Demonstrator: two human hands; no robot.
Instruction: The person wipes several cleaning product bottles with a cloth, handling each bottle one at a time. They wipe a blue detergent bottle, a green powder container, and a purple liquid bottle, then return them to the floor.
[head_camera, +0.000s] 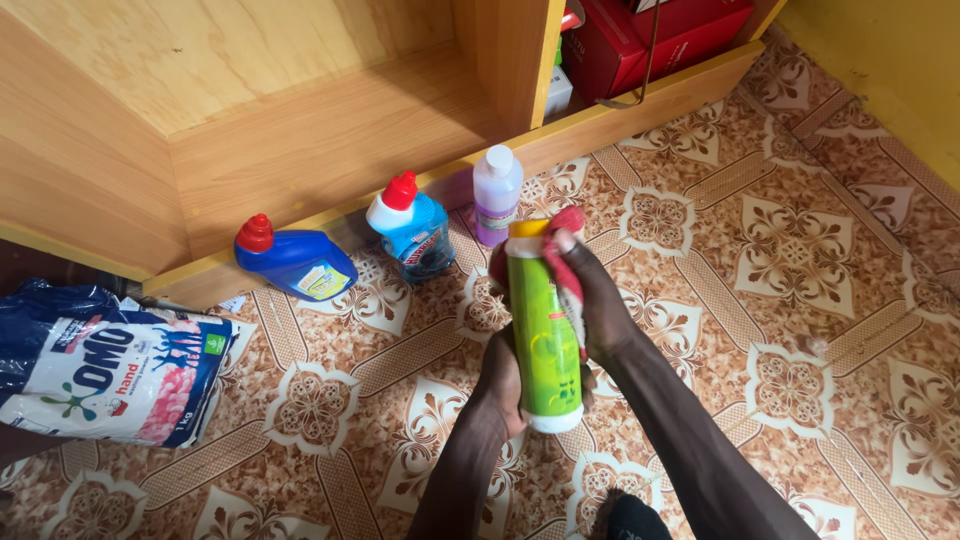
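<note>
Green bottle (543, 330) held over the patterned floor (780, 330), long axis running away, cap toward the shelf; left hand (503, 380) grips its base, right hand (590, 300) presses a red cloth (572, 262) around it

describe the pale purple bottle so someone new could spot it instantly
Look along the yellow front edge of the wooden shelf where it meets the tiled floor. Three bottles stand there; the pale purple bottle is rightmost, upright, translucent with a white cap, unlike the two blue red-capped bottles.

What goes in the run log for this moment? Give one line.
left hand: holds green bottle base | right hand: red cloth against bottle | floor: three bottles by shelf
</note>
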